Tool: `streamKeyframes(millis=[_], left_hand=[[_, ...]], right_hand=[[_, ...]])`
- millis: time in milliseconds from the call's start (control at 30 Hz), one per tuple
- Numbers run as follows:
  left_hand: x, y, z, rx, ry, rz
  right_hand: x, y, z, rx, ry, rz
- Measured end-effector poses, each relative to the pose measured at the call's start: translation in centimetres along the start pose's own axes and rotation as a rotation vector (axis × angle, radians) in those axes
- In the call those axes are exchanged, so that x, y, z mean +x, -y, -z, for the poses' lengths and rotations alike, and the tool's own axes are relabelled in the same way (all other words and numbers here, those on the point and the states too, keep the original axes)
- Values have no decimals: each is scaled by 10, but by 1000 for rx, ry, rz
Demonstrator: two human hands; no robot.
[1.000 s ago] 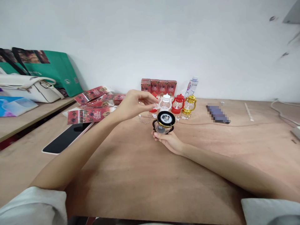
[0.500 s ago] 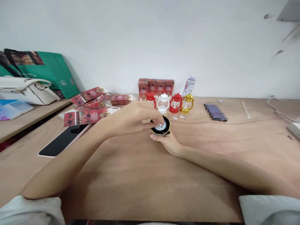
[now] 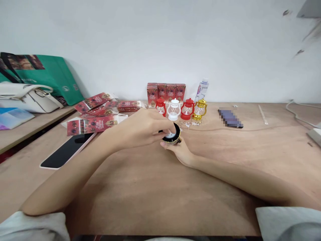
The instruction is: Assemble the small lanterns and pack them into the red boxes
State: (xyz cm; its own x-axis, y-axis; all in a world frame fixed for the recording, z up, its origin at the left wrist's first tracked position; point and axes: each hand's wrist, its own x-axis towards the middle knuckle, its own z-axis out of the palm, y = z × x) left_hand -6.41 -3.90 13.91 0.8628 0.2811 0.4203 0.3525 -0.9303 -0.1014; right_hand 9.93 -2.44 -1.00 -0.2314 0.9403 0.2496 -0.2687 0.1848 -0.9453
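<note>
My right hand [image 3: 182, 152] is wrapped round a black lantern [image 3: 178, 132], whose round base with a white centre is turned up toward me. The fingers of my left hand [image 3: 147, 129] reach over this base, and their tips touch its white centre. Whether they pinch something small there is hidden. Behind my hands stand a red lantern [image 3: 161, 107], a white lantern [image 3: 174, 109], another red lantern [image 3: 187, 109] and a gold lantern [image 3: 200, 109]. Small metal-looking pieces [image 3: 186, 125] lie in front of them on the table.
Upright red boxes [image 3: 162, 91] and a bottle [image 3: 202, 89] stand at the wall. Opened red boxes [image 3: 94, 125] and a phone [image 3: 66, 150] lie left. Another phone [image 3: 230, 118], a white strip [image 3: 263, 114] and a cable [image 3: 298, 115] lie right. Bags [image 3: 27, 97] rest far left.
The fingertips of my left hand have shifted slightly on the base, and the lantern has tilted a little. The whole view has moved slightly.
</note>
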Motion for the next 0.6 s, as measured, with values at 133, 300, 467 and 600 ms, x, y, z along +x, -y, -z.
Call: streamKeyframes(millis=[133,300,467,600], left_hand=[[0,-2,6,-35,69,54],[1,-4,9,-36,105,53],[2,-3,4,38,79,22],[2,-2,1,91,72,28]], right_hand=[[0,-1,1,-20,9,-6],[0,-5,3,-20,13,5],[-1,-4,3,-79,-8,18],[-2,-1,3,-110,-22,10]])
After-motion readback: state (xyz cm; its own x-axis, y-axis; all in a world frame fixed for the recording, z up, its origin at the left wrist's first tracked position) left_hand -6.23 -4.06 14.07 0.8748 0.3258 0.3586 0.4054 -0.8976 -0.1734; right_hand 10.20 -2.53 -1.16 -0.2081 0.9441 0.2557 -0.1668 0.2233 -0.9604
